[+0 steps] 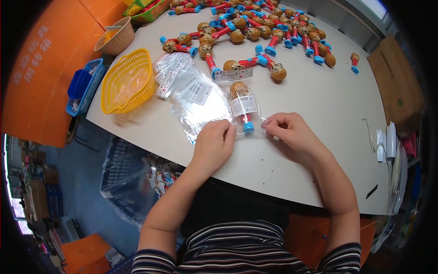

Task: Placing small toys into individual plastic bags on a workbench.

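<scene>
Tho narrow, L grip (214, 144) (+ R (293, 131)) on bag (243, 104)

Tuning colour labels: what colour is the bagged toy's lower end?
Lower end: bright blue, best in the head view.

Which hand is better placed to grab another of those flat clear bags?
Probably the left hand: it sits right beside the flat clear bags. The right hand is across the bagged toy from them and appears to pinch that toy's wrapping.
</scene>
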### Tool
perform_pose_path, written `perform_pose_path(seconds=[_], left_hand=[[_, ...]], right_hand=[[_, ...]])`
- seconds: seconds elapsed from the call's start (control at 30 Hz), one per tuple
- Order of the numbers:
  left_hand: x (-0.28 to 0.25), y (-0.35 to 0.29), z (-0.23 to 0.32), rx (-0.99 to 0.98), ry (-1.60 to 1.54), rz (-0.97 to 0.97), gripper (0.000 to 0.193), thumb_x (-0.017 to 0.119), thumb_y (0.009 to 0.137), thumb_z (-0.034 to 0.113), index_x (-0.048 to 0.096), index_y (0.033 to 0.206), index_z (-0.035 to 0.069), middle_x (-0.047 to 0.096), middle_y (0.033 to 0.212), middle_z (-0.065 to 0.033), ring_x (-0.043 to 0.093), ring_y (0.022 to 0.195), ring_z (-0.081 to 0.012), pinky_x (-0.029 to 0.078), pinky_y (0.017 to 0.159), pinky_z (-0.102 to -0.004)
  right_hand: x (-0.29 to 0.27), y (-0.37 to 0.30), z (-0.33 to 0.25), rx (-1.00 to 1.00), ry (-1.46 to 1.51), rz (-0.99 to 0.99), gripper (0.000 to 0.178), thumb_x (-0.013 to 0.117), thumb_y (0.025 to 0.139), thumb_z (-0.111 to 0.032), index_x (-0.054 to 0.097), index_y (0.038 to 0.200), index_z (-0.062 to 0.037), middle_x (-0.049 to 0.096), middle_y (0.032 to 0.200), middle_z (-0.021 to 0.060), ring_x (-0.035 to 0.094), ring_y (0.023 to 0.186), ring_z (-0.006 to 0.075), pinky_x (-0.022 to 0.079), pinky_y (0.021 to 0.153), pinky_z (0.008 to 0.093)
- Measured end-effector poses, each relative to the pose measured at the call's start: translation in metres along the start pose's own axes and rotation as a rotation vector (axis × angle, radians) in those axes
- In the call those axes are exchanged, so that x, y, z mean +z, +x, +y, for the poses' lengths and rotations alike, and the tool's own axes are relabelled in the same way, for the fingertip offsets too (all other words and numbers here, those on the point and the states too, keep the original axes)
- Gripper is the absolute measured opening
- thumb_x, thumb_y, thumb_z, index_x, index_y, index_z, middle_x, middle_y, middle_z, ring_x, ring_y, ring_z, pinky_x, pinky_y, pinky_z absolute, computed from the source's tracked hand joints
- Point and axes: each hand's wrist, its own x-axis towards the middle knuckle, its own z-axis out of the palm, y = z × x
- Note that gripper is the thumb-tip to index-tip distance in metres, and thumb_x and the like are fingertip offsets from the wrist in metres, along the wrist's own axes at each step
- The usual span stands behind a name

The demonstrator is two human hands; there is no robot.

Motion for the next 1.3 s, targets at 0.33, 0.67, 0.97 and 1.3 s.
perform_pose_path(seconds=[0.33, 0.67, 0.97, 1.3], left_hand=[[0.011, 0.015, 0.026, -0.259, -0.313, 0.134, 0.074, 0.076, 0.084, 0.022, 0.030, 0.137, -0.003, 0.068, 0.094, -0.0255, 0.071, 0.084, -0.0318, 0.055, 0.073, -0.0382], [-0.022, -0.023, 0.007, -0.147, -0.881, 0.321, 0.076, 0.076, 0.083, 0.006, 0.024, 0.138, 0.000, 0.068, 0.106, -0.0143, 0.066, 0.094, -0.0187, 0.054, 0.084, -0.0289], [-0.072, -0.199, -0.123, -0.329, -0.436, 0.943, 0.067, 0.068, 0.089, -0.002, 0.026, 0.140, 0.007, 0.056, 0.122, -0.0169, 0.062, 0.097, -0.0213, 0.053, 0.086, -0.0325], [-0.026, -0.225, -0.217, -0.687, 0.033, 0.931, 0.043, 0.067, 0.090, 0.005, 0.051, 0.128, -0.006, 0.057, 0.126, -0.0233, 0.058, 0.117, -0.0320, 0.048, 0.098, -0.0344]], right_hand=[[0.011, -0.005, -0.013, 0.268, 0.430, -0.009, 0.012, 0.071, 0.087, -0.010, 0.065, 0.082, -0.0002, 0.063, 0.070, 0.0051, 0.054, 0.059, 0.0081, 0.044, 0.056, 0.0225], [0.006, -0.019, -0.014, 0.207, 0.492, -0.057, 0.014, 0.067, 0.088, -0.006, 0.059, 0.077, -0.0040, 0.069, 0.082, 0.0105, 0.055, 0.058, 0.0086, 0.041, 0.052, 0.0210], [0.004, -0.010, -0.001, 0.221, 0.449, -0.054, 0.009, 0.063, 0.093, -0.008, 0.063, 0.087, -0.0013, 0.070, 0.087, 0.0123, 0.062, 0.066, 0.0109, 0.050, 0.060, 0.0229], [0.018, -0.016, -0.004, 0.182, 0.347, 0.043, 0.010, 0.063, 0.093, -0.010, 0.062, 0.085, -0.0031, 0.070, 0.085, 0.0084, 0.060, 0.063, 0.0089, 0.045, 0.056, 0.0219]])
